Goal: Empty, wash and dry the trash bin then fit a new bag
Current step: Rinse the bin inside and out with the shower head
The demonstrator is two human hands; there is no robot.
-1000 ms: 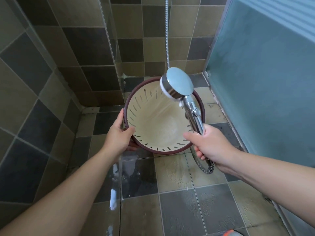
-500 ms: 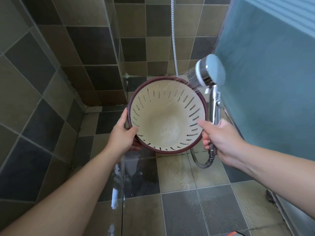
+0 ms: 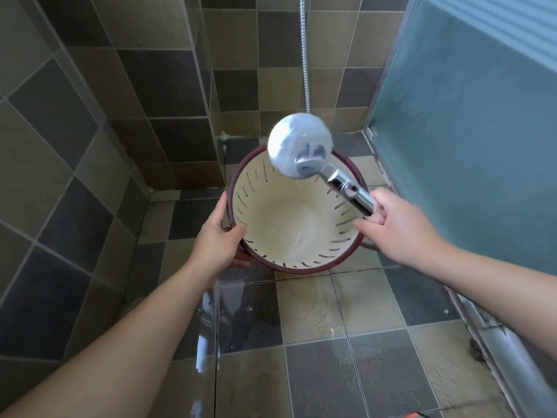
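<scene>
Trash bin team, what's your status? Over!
Left hand grips bin rim. Right hand holds shower head over bin. Nothing in the way.

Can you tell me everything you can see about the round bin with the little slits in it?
The trash bin is round, looks like plastic, cream inside with a dark red rim. Thin slits run around its upper wall. It holds no rubbish and is tipped with its opening toward the camera, above the tiled floor. The left hand grips its left rim. The right hand holds a shower head over its far rim.
</scene>
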